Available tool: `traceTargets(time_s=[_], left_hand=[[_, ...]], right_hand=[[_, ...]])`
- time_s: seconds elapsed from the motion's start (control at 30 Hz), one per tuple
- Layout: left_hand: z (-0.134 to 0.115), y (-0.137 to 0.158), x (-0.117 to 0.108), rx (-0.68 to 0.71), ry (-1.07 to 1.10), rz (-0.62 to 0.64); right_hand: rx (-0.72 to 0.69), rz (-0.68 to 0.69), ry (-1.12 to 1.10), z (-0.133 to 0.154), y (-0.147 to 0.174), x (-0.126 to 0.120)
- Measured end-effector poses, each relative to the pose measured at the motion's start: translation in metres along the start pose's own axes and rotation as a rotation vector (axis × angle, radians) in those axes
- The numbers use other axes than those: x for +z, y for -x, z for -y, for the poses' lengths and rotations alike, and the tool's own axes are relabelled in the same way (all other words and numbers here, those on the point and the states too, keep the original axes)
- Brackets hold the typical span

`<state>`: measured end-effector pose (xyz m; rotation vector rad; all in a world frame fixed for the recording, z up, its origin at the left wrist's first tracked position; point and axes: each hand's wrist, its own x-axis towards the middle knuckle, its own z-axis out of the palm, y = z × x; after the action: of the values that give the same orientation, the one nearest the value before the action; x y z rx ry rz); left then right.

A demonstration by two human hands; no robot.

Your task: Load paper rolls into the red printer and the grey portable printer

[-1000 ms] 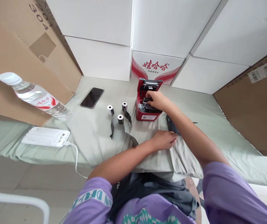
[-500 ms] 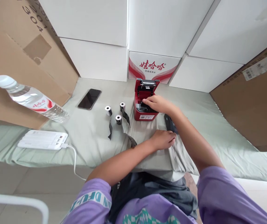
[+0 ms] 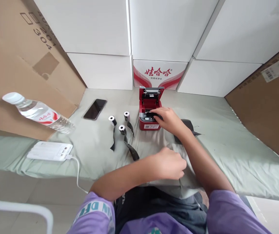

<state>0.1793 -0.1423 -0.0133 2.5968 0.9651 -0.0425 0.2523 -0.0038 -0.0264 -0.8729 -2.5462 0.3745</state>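
Observation:
A small red receipt printer (image 3: 150,125) stands with its lid (image 3: 151,91) raised. At the right side of its opening is my right hand (image 3: 166,118), its fingers closed around a thin dark piece (image 3: 157,115) that I cannot make out. My left hand (image 3: 171,164) is closed over the cloth in front of the printer; whatever it holds, if anything, is hidden. To the printer's left stand several small paper rolls (image 3: 126,115) with dark strips hanging off them. A black piece of material (image 3: 187,125) lies partly behind my right forearm.
A phone (image 3: 95,109), a tilted water bottle (image 3: 40,112) and a white power bank (image 3: 50,150) with a cable lie to the left. White boxes (image 3: 100,70) line the back. Cardboard boxes (image 3: 63,84) flank both sides. A green-grey cloth (image 3: 227,136) covers the surface.
My left hand has come nearer and up from the cloth by the black material. My right hand has drawn back slightly from inside the printer, and a dark piece now shows at its fingers.

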Motion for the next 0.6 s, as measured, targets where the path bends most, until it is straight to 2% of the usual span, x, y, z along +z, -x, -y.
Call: traceTargets(time_s=[0.07,0.1,0.17,0.23,0.3,0.37,0.43,0.6], left_hand=[[0.004,0.028,-0.040,-0.023,0.101,-0.063],[0.014,0.039,-0.058,-0.098,0.131,-0.147],[0.047,0.053,-0.086,-0.309,0.121,-0.402],[0.091,0.054,-0.098,-0.485,0.057,-0.697],[0.132,0.046,-0.097,-0.570,0.005,-0.873],[0.160,0.037,-0.090,-0.591,-0.009,-0.899],[0.173,0.031,-0.082,-0.587,-0.018,-0.853],[0.170,0.026,-0.076,-0.618,-0.079,-0.839]], right_hand=[[-0.011,-0.009,-0.029,-0.001,-0.001,-0.004],[-0.016,-0.015,-0.038,-0.001,-0.002,-0.006],[-0.026,-0.024,-0.042,-0.001,-0.002,-0.011],[-0.034,-0.025,-0.036,0.002,-0.002,-0.014],[-0.052,-0.014,-0.041,0.005,0.000,-0.016],[-0.073,0.010,-0.041,0.009,0.001,-0.017],[-0.091,0.029,-0.021,0.014,0.003,-0.016],[-0.099,0.076,0.054,0.022,0.004,-0.017]])
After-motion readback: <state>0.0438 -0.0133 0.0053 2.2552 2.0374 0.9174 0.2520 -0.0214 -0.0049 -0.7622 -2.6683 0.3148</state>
